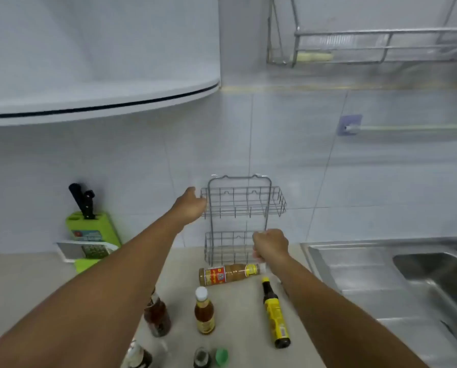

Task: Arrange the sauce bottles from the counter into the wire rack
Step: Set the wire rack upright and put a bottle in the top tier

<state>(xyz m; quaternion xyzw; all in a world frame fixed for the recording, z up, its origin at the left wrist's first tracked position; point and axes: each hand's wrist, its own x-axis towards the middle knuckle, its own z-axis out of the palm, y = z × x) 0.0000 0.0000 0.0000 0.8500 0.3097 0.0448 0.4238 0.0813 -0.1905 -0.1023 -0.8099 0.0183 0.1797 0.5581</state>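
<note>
Left hand (191,205) closed on upper tier of two-tier wire rack (242,219), right hand (271,245) clenched on lower tier. Rack upright against tiled wall (301,160), empty; sauce bottles (228,274) lying and standing on counter (238,309) just below. Risk: shifting rack, knocking bottles.

Single view only, from a wide-angle camera worn on the person's head. It faces forward and slightly down toward a pale tiled wall (288,155), with both bare forearms reaching away from the lens. Near field: the beige countertop (238,301) at bottom centre. Middle distance: a grey two-tier wire rack (239,208) against the wall. A white curved cabinet underside (100,102) fills upper left; a stainless steel sink (381,274) occupies lower right. Edges bow and blur noticeably.
</note>
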